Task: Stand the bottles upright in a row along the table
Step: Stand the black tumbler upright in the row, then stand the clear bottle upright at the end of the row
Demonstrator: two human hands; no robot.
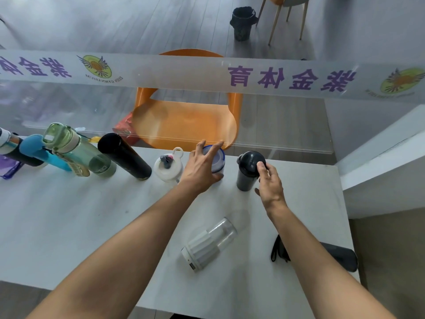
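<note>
Several bottles stand upright along the far edge of the white table (69,226): a blue bottle (34,149), a green clear bottle (76,150), a tall black flask (125,156), a white bottle (169,168), a blue-rimmed clear bottle (218,161) and a dark grey bottle (248,171). My left hand (202,168) wraps the blue-rimmed bottle, fingers spread over its top. My right hand (269,180) touches the dark grey bottle's lid with the thumb. A clear bottle with a white base (209,244) lies on its side near me. A black bottle (340,256) lies behind my right forearm, partly hidden.
A glass partition with purple lettering (276,79) rises along the table's far edge. Behind it are an orange chair (186,120) and a black bin (242,23). A white ledge (379,157) borders the table on the right.
</note>
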